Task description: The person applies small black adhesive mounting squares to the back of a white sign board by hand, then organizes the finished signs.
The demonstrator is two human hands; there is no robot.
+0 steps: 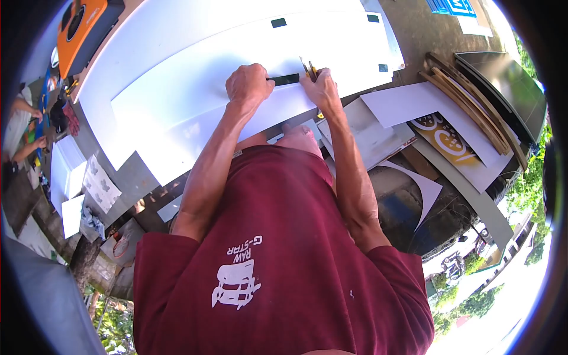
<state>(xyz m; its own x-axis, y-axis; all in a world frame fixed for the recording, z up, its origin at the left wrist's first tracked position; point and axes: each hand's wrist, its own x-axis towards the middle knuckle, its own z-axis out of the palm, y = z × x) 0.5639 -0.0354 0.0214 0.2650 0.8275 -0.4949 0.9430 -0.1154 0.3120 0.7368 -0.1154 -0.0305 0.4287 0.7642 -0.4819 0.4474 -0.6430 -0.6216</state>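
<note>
A large white sheet [195,89] lies in front of me, with a crease running along its near part. Curled into a fist, my left hand [248,84] presses at this crease, its thumb beside a dark rectangular opening [284,79]. My right hand [320,90] is at the other end of that opening. From its closed fingers sticks what looks like a utility knife [305,64], thin tip pointing away from me; a yellow end shows below the hand. More dark rectangles [278,22] mark the sheet's far and right parts. The left fingertips are hidden.
At the far left stands an orange-and-black machine [83,32]. Another person's hands [38,127] show at the left edge, near a dark red glove [72,120]. To the right are wooden strips [467,109], white offcuts [408,105] and a dark glossy panel [503,89].
</note>
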